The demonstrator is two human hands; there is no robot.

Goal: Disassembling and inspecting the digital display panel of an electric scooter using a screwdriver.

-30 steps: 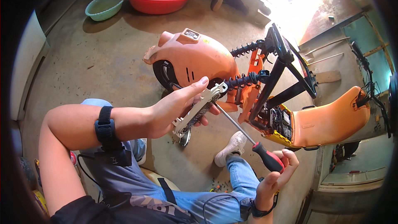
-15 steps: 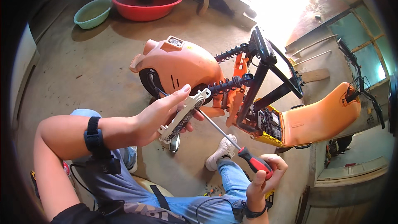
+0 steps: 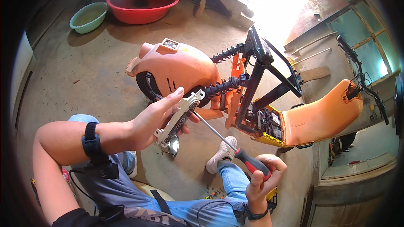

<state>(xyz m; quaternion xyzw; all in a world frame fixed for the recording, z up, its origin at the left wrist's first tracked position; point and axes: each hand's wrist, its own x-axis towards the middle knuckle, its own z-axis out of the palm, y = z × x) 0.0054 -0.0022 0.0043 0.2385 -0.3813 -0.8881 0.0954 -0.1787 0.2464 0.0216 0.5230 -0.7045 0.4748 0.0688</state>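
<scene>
My left hand (image 3: 153, 122) is closed around a flat white part with mounting tabs (image 3: 178, 117) and a dark face, lifted off the floor. Below the same hand a shiny, rounded lens (image 3: 173, 146) shows; whether it belongs to the white part I cannot tell. In my right hand (image 3: 266, 180) is a screwdriver (image 3: 252, 164) with a red and black handle, the fingers wrapped round its end. Its long metal shaft slants up and left, and the tip meets the face of the white part. The exact spot under the tip is too small to make out.
Just beyond my hands lies a partly stripped orange scooter (image 3: 183, 67) with a black frame (image 3: 252, 92) and handlebars at right. A red basin (image 3: 143, 17) and a green basin (image 3: 89, 24) stand far left. Small loose pieces (image 3: 215, 193) lie near my shoe (image 3: 220, 155).
The whole scene has shifted slightly left in view. Both hands keep their holds, and the screwdriver tip stays at the white part.
</scene>
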